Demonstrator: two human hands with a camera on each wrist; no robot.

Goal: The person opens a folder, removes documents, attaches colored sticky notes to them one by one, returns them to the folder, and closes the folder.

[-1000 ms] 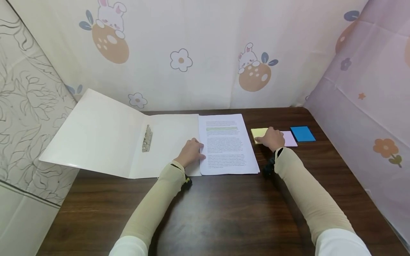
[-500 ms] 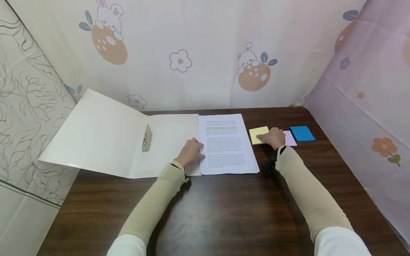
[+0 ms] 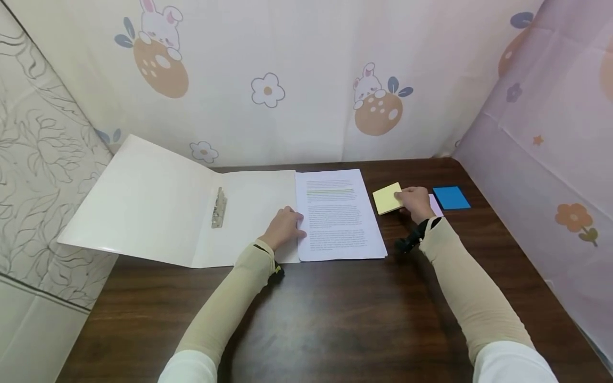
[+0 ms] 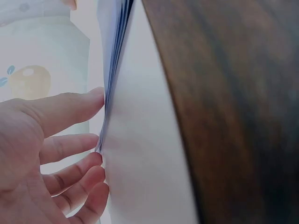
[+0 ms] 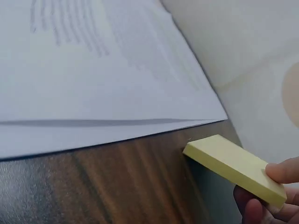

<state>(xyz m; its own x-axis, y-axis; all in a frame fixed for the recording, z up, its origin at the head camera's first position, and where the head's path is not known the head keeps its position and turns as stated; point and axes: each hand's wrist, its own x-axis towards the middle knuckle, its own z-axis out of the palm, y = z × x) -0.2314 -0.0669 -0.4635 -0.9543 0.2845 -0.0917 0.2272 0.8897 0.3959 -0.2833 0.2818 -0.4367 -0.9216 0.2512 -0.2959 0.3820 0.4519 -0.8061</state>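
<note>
My right hand (image 3: 415,202) pinches a yellow sticky note pad (image 3: 388,199) at its right side, thumb on top and fingers beneath. In the right wrist view the pad (image 5: 233,163) is tilted above the dark table. The left hand (image 3: 283,226) rests at the left edge of a stack of printed sheets (image 3: 335,223), which carries a green highlighted line. In the left wrist view, the thumb and fingertips of that hand (image 4: 60,154) touch the edges of the sheets (image 4: 114,60). Under the left hand lies an opened white binder (image 3: 258,197) with a metal clip (image 3: 219,208).
A purple sticky note pad (image 3: 435,206), partly hidden behind the right hand, lies beside a blue one (image 3: 452,198) on the brown table (image 3: 335,319). The binder's cover (image 3: 143,202) slants up at the left. Patterned curtains (image 3: 306,80) stand behind and at the right.
My right hand has taken hold of the yellow pad, turned it slightly and tilted it up, shifting a little rightward over the purple pad. The left hand stays at the sheets' edge.
</note>
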